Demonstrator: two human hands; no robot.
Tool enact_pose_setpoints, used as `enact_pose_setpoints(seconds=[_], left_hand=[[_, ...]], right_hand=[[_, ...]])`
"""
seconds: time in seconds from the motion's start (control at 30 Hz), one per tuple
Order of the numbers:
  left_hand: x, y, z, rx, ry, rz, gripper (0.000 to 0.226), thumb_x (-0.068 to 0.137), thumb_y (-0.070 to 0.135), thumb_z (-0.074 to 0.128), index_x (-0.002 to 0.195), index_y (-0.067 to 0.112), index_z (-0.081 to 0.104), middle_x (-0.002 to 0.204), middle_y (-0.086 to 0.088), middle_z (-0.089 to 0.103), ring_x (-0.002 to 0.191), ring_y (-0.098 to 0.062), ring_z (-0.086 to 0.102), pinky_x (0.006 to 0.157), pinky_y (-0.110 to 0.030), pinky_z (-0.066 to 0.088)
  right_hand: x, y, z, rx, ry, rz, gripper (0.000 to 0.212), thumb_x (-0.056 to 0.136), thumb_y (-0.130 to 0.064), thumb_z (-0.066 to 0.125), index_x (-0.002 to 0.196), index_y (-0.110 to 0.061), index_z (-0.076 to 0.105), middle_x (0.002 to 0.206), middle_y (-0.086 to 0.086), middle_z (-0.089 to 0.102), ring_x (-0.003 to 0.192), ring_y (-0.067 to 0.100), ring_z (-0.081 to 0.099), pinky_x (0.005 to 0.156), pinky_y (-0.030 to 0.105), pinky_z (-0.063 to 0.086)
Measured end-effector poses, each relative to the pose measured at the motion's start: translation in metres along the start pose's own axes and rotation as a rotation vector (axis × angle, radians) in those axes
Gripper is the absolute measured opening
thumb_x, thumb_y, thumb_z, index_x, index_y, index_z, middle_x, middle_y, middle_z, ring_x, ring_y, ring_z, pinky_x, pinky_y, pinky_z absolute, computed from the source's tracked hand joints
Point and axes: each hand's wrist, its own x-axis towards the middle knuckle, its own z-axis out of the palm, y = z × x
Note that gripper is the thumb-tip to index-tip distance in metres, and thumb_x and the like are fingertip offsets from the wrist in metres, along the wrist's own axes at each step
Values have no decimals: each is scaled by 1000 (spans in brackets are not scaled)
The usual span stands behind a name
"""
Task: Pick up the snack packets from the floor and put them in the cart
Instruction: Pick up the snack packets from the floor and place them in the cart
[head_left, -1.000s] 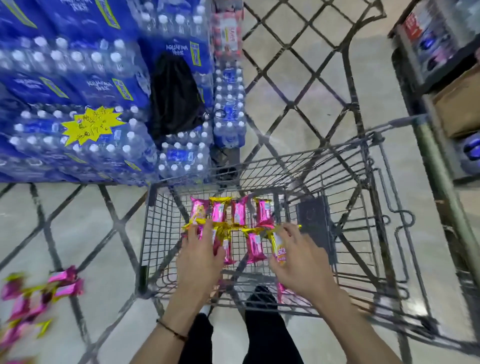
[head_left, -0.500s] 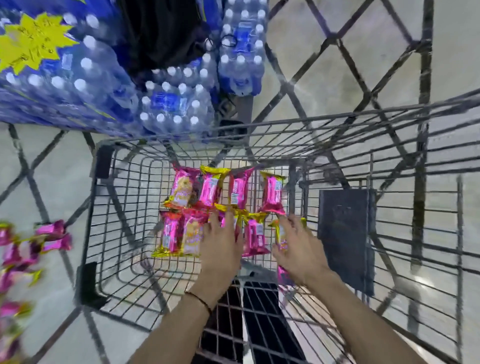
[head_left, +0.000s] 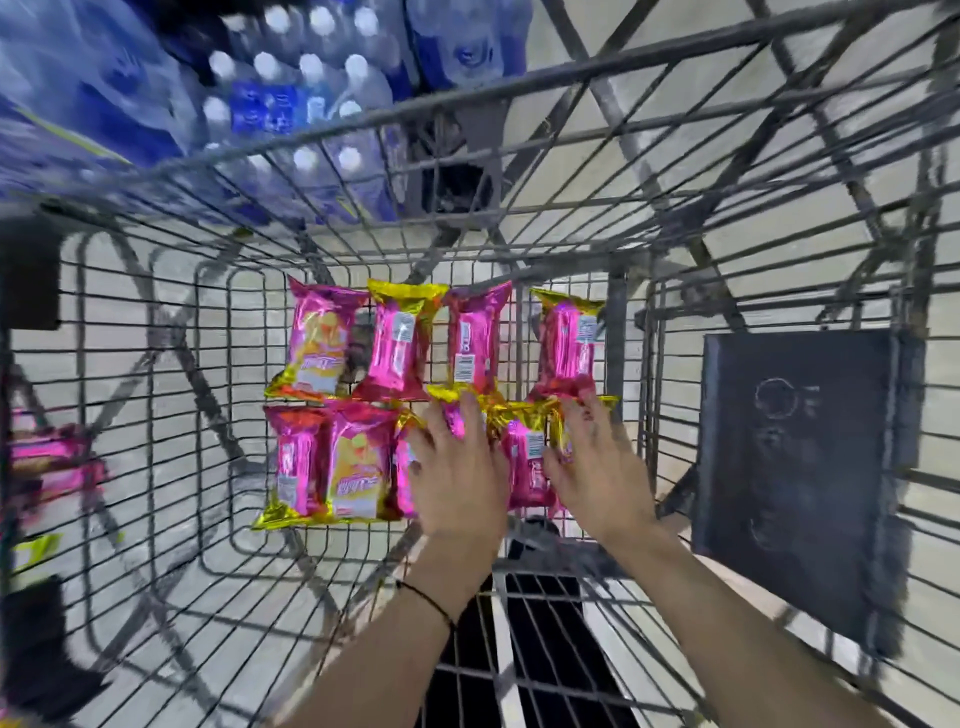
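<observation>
Fingers (head_left: 470, 415) of the left hand (head_left: 460, 478) lie spread flat on the snack packets (head_left: 358, 405) in the cart (head_left: 156, 395); the right hand (head_left: 597, 467) does likewise, covering several packets beneath. Whether either grips one, I cannot tell. More packets on the floor (head_left: 52, 457) blur at the left edge.

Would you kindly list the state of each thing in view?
Cart: holds packets, laid in two rows.
Back-row packets: lying flat, untouched.
Front-row packets: flat; right ones under hands.
Left hand: open, resting on packets.
Right hand: open, resting on packets.
Floor packets: outside cart, blurred.
</observation>
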Motion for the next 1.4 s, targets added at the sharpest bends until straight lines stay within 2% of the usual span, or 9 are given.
enact_pose_setpoints(seconds=[0.2, 0.43, 0.53, 0.67, 0.87, 0.97, 1.13, 1.27, 1.4], left_hand=[[-9, 3, -2, -1, 4, 15, 72, 101, 53, 43, 155, 24, 6, 157, -23, 19, 138, -44, 32, 96, -52, 52], [-26, -2, -24, 11, -50, 54, 70, 103, 51, 38, 157, 26, 1, 160, -21, 15, 142, -42, 29, 101, -49, 50], [-34, -5, -39, 43, -41, 74, 67, 102, 46, 42, 155, 24, 8, 158, -18, 21, 136, -39, 36, 94, -46, 53], [-45, -8, -65, 92, -43, 112, 62, 103, 45, 41, 154, 22, 14, 161, -16, 19, 138, -38, 34, 104, -49, 46], [-71, -22, -130, 143, -23, 265, 60, 105, 43, 41, 154, 20, 15, 161, -17, 22, 146, -38, 27, 116, -50, 33], [-87, -30, -176, 139, 23, 346, 60, 104, 44, 41, 154, 19, 19, 160, -16, 25, 144, -37, 29, 116, -51, 35], [-130, -44, -259, 102, 210, 439, 55, 103, 45, 44, 150, 18, 31, 158, -12, 31, 143, -35, 30, 114, -50, 36], [-169, -67, -318, 91, 348, 465, 45, 100, 45, 43, 139, 22, 45, 150, -7, 42, 137, -30, 39, 112, -51, 34], [-210, -95, -366, 29, 557, 435, 40, 96, 46, 47, 127, 22, 55, 137, -6, 54, 129, -30, 47, 108, -56, 36]], right_hand=[[-6, 1, -7, 3, -16, 16, 70, 98, -53, 41, 156, -17, 23, 162, 10, 25, 131, 41, 47, 95, 53, 53], [-19, -2, -26, -17, -62, 20, 71, 99, -51, 36, 158, -26, 6, 165, 7, 14, 144, 36, 34, 109, 53, 43], [-29, -8, -45, -46, -68, 18, 67, 99, -49, 38, 157, -26, 12, 163, 7, 22, 142, 35, 35, 110, 51, 42], [-52, -22, -83, -76, -22, 25, 56, 98, -42, 46, 150, -24, 35, 155, 8, 40, 136, 37, 40, 101, 49, 50], [-90, -49, -151, -68, 24, 44, 55, 100, -44, 32, 152, -27, 30, 158, 3, 35, 143, 31, 32, 104, 50, 47], [-118, -70, -196, -62, 77, 31, 55, 102, -44, 35, 155, -26, 30, 162, 2, 29, 147, 32, 26, 112, 51, 36], [-168, -107, -271, -61, 200, 1, 58, 102, -45, 36, 155, -22, 30, 158, 6, 35, 147, 31, 25, 116, 49, 30], [-210, -141, -322, -43, 293, -65, 56, 102, -45, 35, 154, -23, 31, 158, 4, 35, 147, 29, 22, 114, 49, 33], [-248, -171, -357, -54, 380, -193, 55, 102, -45, 30, 152, -23, 35, 151, 7, 44, 142, 29, 32, 116, 46, 34]])
